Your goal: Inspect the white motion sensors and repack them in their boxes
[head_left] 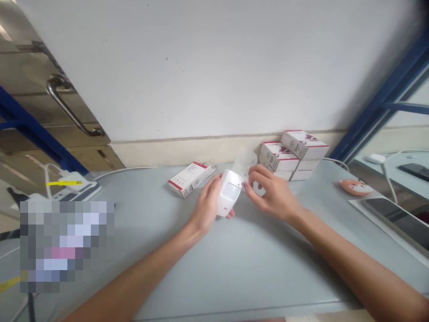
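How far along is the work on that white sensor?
Looks done: one white-and-red box lies apart from the others. In hand: the left hand holds the white motion sensor, and the right hand is at the clear plastic bag at its top. Left: the stacked boxes by the wall look unopened, though that's hard to confirm from here.

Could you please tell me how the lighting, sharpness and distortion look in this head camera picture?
In the head view, soft light leaves a faint shadow from the left hand and right hand on the pale grey tabletop; the clear plastic bag looks washed out above the white plastic motion sensor; wide-angle distortion slants the blue metal frame; a pixelated patch hides the lower left.
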Tool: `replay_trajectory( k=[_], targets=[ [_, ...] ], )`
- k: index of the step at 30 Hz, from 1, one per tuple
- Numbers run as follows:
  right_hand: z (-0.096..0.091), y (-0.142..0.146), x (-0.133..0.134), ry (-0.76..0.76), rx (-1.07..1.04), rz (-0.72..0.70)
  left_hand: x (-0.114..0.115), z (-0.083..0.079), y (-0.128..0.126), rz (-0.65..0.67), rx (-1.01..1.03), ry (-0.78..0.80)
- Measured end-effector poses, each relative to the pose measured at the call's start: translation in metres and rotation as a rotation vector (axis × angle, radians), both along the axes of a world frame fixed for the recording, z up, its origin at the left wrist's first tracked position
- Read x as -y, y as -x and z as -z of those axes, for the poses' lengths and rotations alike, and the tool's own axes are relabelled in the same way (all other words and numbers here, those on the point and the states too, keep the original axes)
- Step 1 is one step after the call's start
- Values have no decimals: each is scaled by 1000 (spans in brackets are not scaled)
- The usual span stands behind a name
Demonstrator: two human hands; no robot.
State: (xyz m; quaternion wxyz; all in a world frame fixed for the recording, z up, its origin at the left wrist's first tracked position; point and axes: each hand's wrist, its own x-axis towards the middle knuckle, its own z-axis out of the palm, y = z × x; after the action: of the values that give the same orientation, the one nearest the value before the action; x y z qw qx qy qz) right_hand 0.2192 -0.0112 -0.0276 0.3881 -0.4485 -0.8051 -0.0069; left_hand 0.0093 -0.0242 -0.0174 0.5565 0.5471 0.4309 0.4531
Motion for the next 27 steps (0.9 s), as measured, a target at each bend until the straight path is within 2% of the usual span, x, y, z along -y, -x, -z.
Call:
replay_trajectory(
  k=[2, 4, 8, 9, 11, 14, 18, 22, 27],
  targets=[
    [0, 1, 0, 18, 32, -22, 1, -4, 0, -17, 15, 7],
    [1, 3, 1, 28, 42, -36, 0, -4, 3, -41, -55, -89],
    [0, 5, 2, 44, -17, -42, -1, -1, 13, -118, -480, -615],
    [0, 5, 2, 63, -47, -35, -1, -1, 16, -116, -607, -710],
    [-1, 4, 2, 105, -94, -21, 1, -2, 18, -79, -836, -791],
    [0, 2, 1, 128, -64, -35, 3, -4, 18, -41, -1041, -805],
    [2, 0, 0, 114, 12, -68, 3, -3, 14, -8, -1083, -701],
    [2, 1, 1, 69, 80, -82, 0, 2, 14, 2, -963, -549],
    [-1, 3, 3, 39, 170, -130, -6, 9, 13, 17, -637, -464]
  ],
)
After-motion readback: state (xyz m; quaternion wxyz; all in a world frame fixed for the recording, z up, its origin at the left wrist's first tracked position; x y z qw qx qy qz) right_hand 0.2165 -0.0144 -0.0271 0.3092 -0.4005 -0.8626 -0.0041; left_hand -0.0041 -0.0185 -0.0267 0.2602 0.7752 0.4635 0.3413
